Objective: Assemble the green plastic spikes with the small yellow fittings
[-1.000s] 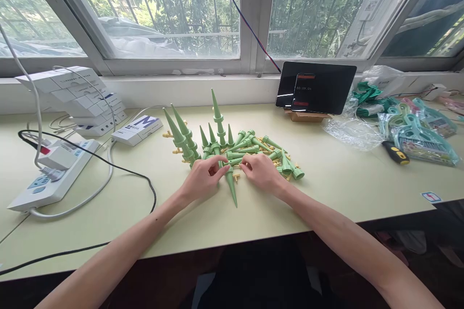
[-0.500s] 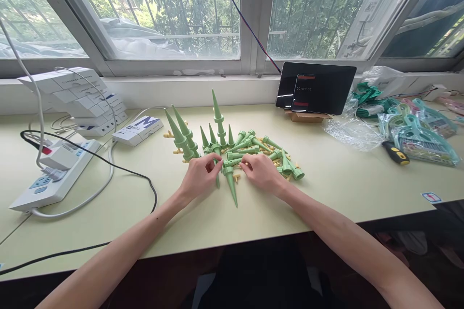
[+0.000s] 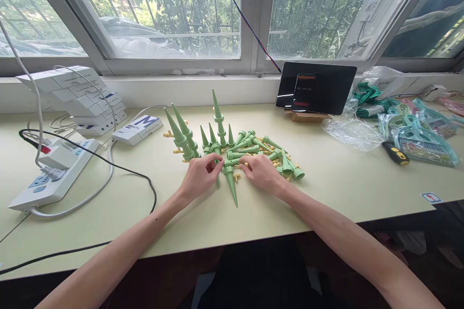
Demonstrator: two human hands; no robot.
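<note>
Fingers narrow, any hold unclear, the left hand and right hand work best steady beside the green spike.

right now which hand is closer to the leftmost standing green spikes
Left. The left hand is just in front of the spikes; the right hand is farther right, beside the loose pile.

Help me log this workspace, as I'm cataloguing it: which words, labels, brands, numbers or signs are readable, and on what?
"00:09:0", last digit blurred: phone screen.
"M", large and blue; smaller lettering unreadable: flat white box.
Red arrow-like mark, blue frame: table-edge sticker.
Too small or blurred: print on the stacked boxes and bagged brush labels.
None visible: green spikes.
</note>
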